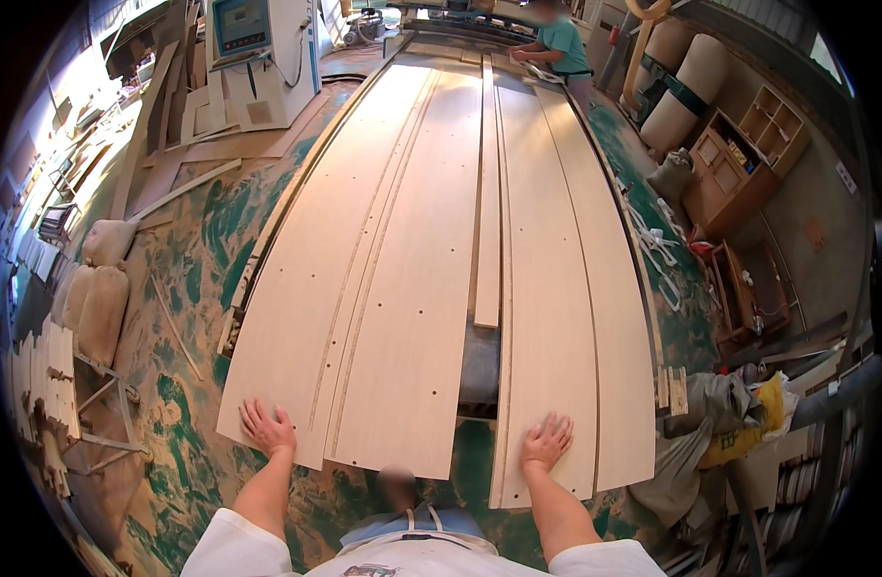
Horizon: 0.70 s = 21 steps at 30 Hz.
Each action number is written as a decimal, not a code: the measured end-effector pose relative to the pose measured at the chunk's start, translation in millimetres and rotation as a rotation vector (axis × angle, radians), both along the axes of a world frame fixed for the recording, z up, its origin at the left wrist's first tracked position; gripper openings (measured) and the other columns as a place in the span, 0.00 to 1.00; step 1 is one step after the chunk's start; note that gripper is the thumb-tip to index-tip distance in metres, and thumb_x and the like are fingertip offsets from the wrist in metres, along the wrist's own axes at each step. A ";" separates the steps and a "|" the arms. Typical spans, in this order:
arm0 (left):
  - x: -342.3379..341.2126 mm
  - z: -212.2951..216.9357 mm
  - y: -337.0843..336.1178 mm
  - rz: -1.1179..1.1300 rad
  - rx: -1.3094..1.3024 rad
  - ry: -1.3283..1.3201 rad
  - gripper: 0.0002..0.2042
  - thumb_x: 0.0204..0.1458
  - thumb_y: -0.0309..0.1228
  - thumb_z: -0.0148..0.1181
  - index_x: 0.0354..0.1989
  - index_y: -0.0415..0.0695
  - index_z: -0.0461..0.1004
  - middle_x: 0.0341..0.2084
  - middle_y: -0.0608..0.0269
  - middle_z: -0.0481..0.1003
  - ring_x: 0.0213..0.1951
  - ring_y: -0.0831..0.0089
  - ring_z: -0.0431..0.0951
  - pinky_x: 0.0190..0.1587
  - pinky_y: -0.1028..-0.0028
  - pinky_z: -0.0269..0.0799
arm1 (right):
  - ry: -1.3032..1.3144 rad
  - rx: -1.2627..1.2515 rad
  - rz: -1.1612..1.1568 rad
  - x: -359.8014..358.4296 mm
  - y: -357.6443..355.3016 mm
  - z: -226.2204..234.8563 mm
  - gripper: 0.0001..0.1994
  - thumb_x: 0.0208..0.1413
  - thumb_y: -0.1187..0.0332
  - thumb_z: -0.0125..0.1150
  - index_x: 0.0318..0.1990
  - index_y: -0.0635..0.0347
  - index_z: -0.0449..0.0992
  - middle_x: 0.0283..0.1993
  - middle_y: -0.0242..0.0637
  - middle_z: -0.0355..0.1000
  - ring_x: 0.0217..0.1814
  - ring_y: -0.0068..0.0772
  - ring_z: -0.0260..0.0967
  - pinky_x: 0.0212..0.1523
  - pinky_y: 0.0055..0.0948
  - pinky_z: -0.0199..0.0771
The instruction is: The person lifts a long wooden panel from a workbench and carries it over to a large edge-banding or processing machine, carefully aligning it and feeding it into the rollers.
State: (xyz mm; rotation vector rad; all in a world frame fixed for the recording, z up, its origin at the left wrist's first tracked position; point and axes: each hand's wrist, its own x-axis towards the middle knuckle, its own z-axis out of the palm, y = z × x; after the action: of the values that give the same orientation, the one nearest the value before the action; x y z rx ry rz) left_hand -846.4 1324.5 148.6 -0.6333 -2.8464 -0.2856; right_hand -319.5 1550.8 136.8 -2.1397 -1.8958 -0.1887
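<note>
Long pale wood-grain panels lie lengthwise on a long machine bed, their near ends jutting toward me. My left hand [267, 429] rests flat, fingers spread, near the front corner of the leftmost panel [297, 298]. On the near end of a right-hand panel [545, 337], my right hand [546, 443] lies with fingers stretched out. Between the two sides sits a second left-side panel [412, 317] with small drilled holes, and a narrow strip [488, 231] that stops short of the front. A dark part of the bed [480, 370] shows in the gap beyond the strip's end.
A person in a green shirt [562, 46] stands at the far right end. At the far left is a control cabinet [263, 67] with a screen. Stuffed sacks [99, 298] and scrap boards stand at left. A wooden cabinet [724, 183] and a yellow bag [744, 442] are at right.
</note>
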 end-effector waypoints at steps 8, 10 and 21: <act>2.9 5.0 2.1 -0.005 -0.002 -0.001 0.28 0.60 0.42 0.53 0.67 0.44 0.65 0.71 0.52 0.60 0.75 0.54 0.52 0.76 0.52 0.44 | -0.012 0.024 0.003 2.9 0.2 -3.0 0.28 0.59 0.56 0.54 0.67 0.51 0.68 0.75 0.51 0.55 0.80 0.53 0.46 0.77 0.56 0.45; 2.0 3.4 1.0 -0.008 0.013 0.009 0.28 0.60 0.42 0.54 0.67 0.43 0.65 0.70 0.52 0.60 0.75 0.54 0.52 0.76 0.52 0.44 | -0.008 0.030 0.003 1.7 0.7 -3.4 0.28 0.59 0.56 0.54 0.67 0.51 0.69 0.75 0.51 0.55 0.80 0.53 0.46 0.77 0.56 0.45; 1.5 3.5 1.1 -0.015 0.027 0.026 0.27 0.59 0.41 0.55 0.65 0.42 0.67 0.69 0.51 0.62 0.74 0.54 0.53 0.75 0.52 0.46 | -0.003 0.036 0.012 1.7 0.0 -1.7 0.29 0.58 0.57 0.54 0.67 0.50 0.69 0.74 0.50 0.56 0.79 0.52 0.47 0.76 0.56 0.46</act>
State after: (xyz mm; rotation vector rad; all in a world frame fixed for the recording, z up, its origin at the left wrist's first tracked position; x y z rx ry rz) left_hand -844.9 1325.7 152.1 -0.6478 -2.8097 -0.3154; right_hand -317.8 1550.8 135.1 -2.1051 -1.8926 -0.2222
